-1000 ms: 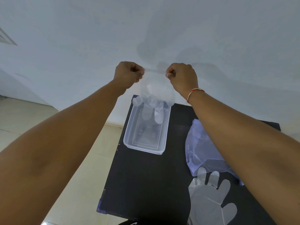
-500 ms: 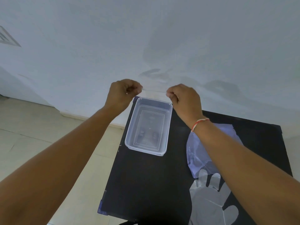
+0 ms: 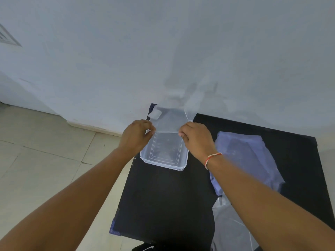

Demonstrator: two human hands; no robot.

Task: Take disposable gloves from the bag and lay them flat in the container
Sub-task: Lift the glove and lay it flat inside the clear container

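A clear disposable glove point(image 3: 169, 119) is stretched between my hands over the far half of the clear rectangular container point(image 3: 164, 164). My left hand point(image 3: 135, 136) pinches the glove's cuff at its left corner and my right hand point(image 3: 196, 139) pinches the right corner. The glove's fingers reach away from me past the container's far end, against the wall. The bluish plastic bag point(image 3: 248, 158) lies flat on the black table point(image 3: 163, 200) to the right of the container. Another clear glove point(image 3: 230, 227) lies on the table near its front edge, partly hidden by my right forearm.
A white wall point(image 3: 163, 51) rises directly behind the table. Beige floor tiles point(image 3: 45, 156) lie to the left, beyond the table's left edge. A red and white string bracelet point(image 3: 212, 158) is on my right wrist.
Both hands have come down and toward me, from up against the wall to just above the container. The glove, which hung from them with its fingers down, now lies spread over the container's far half.
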